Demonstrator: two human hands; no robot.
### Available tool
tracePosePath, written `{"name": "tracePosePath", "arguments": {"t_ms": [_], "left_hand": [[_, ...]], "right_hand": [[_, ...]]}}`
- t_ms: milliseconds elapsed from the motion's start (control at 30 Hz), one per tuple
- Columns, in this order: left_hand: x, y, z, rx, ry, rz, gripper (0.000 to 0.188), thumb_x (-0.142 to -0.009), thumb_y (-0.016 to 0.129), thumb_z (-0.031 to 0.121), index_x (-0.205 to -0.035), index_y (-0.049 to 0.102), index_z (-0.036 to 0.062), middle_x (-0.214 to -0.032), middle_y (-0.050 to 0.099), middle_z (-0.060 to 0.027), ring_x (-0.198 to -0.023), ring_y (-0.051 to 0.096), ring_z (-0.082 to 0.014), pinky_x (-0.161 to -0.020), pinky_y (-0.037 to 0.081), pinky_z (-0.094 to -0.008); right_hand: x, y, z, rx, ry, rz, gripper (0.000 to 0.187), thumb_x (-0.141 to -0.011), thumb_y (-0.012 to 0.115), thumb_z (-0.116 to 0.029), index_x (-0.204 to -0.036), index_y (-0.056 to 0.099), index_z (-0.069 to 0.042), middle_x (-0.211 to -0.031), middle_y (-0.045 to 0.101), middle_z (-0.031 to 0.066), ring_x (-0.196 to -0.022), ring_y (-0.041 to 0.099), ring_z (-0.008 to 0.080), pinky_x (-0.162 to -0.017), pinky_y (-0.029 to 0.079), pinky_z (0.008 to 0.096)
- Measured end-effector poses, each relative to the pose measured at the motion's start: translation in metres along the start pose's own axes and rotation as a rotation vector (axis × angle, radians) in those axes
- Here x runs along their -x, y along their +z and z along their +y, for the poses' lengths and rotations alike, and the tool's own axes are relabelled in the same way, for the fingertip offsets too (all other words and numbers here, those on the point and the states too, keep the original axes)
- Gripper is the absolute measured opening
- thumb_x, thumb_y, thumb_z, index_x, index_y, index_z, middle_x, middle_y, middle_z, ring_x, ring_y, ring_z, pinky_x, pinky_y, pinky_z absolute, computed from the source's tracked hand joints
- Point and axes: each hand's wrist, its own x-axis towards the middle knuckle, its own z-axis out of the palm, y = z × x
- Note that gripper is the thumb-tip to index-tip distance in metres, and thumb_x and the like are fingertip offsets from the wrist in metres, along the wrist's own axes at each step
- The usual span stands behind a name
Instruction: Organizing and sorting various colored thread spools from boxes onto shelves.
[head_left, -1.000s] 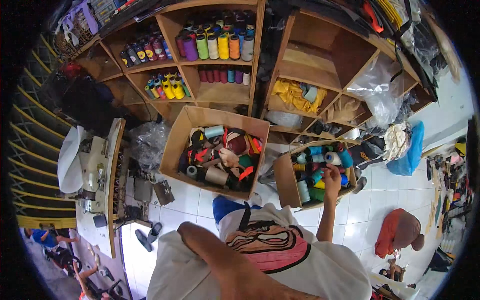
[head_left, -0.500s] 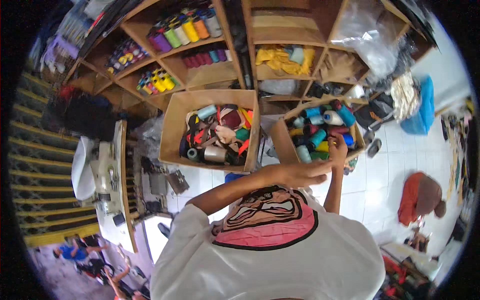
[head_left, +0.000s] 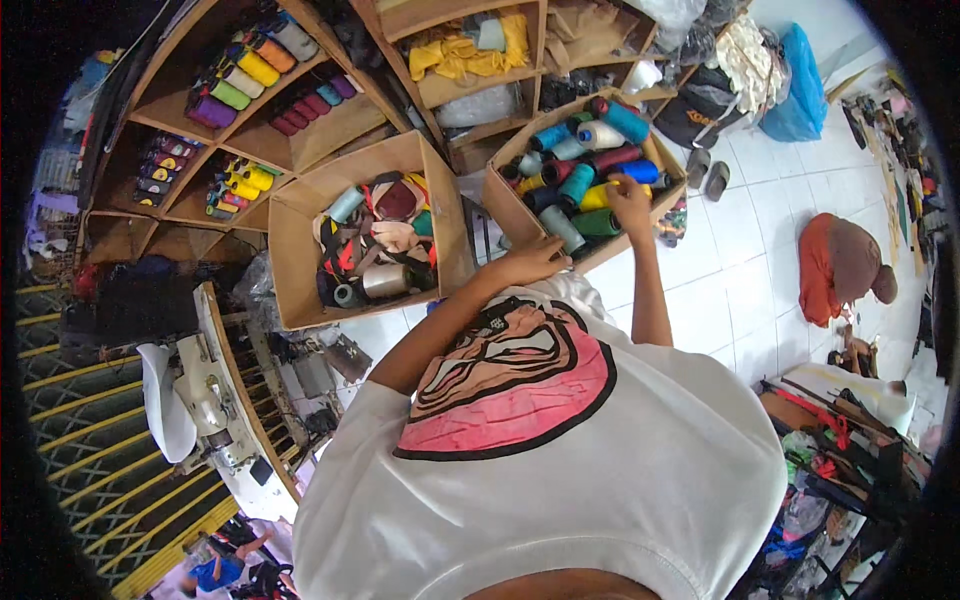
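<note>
A cardboard box [head_left: 500, 210] filled with thread cones stands ahead, slightly right of the middle. My right hand [head_left: 630, 207] reaches into it, fingers closed at the right end of a yellow thread cone [head_left: 598, 196]. Beside that cone lie a blue cone [head_left: 640, 172], a green cone [head_left: 598, 223] and a pale grey-green cone [head_left: 562, 230]. A white cone [head_left: 598, 135] rests farther back in the box. My left hand [head_left: 533, 262] is at the box's near left corner, with bent fingers over the rim; its palm side is hidden.
To the left, a second cardboard box [head_left: 290, 255] contains fabric scraps and a few cones. Wooden shelves [head_left: 330, 135] with rows of thread cones rise behind. A sewing machine [head_left: 205, 400] is at the left. Sandals [head_left: 716, 180] and a red-brown cloth bundle [head_left: 825, 270] lie on the tiled floor.
My view has turned and shifted, so both boxes appear farther left and higher. My left hand has gone from hovering flat near my right wrist to the box rim. My right hand stays among the cones.
</note>
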Motion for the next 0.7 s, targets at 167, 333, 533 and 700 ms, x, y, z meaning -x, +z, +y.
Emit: {"name": "tracePosePath", "arguments": {"t_ms": [167,333,533,700], "left_hand": [[0.001,0.006,-0.009,-0.019,0.048,0.142,0.073,-0.091,0.044,0.05,-0.134,0.035,-0.0087,-0.134,0.04,-0.0308,-0.127,0.039,-0.0388,-0.106,0.03,-0.0406],[-0.006,-0.009,-0.007,0.022,0.034,0.281,0.051,-0.087,0.056,0.031,-0.123,0.049,-0.0036,-0.119,0.053,-0.0278,-0.11,0.053,-0.0383,-0.092,0.043,-0.0416],[-0.029,-0.04,-0.02,-0.237,-0.032,0.621,0.056,-0.08,0.063,0.022,-0.127,0.045,-0.0003,-0.129,0.043,-0.0229,-0.118,0.042,-0.0411,-0.098,0.039,-0.0421],[-0.052,-0.03,-0.016,-0.362,-0.143,0.488,0.065,-0.078,0.064,0.026,-0.133,0.038,0.0018,-0.133,0.039,-0.0249,-0.12,0.041,-0.0415,-0.1,0.037,-0.044]], "right_hand": [[0.014,0.06,-0.024,0.418,-0.204,-0.152,0.063,-0.064,0.079,-0.029,-0.12,0.056,-0.017,-0.143,0.031,0.0191,-0.119,0.041,0.0412,-0.093,0.044,0.0453],[0.018,0.072,-0.026,0.608,-0.193,-0.141,0.041,-0.063,0.072,-0.016,-0.103,0.064,-0.015,-0.135,0.04,0.0155,-0.113,0.041,0.0475,-0.089,0.044,0.0501],[0.032,0.034,-0.038,0.225,-0.188,-0.028,0.037,-0.065,0.067,-0.011,-0.101,0.062,-0.007,-0.112,0.055,0.0215,-0.103,0.052,0.0382,-0.088,0.044,0.0488],[0.062,0.012,-0.035,-0.008,-0.232,-0.261,0.043,-0.075,0.064,-0.011,-0.117,0.056,-0.006,-0.134,0.042,0.0259,-0.122,0.044,0.0388,-0.1,0.039,0.0419]]}}
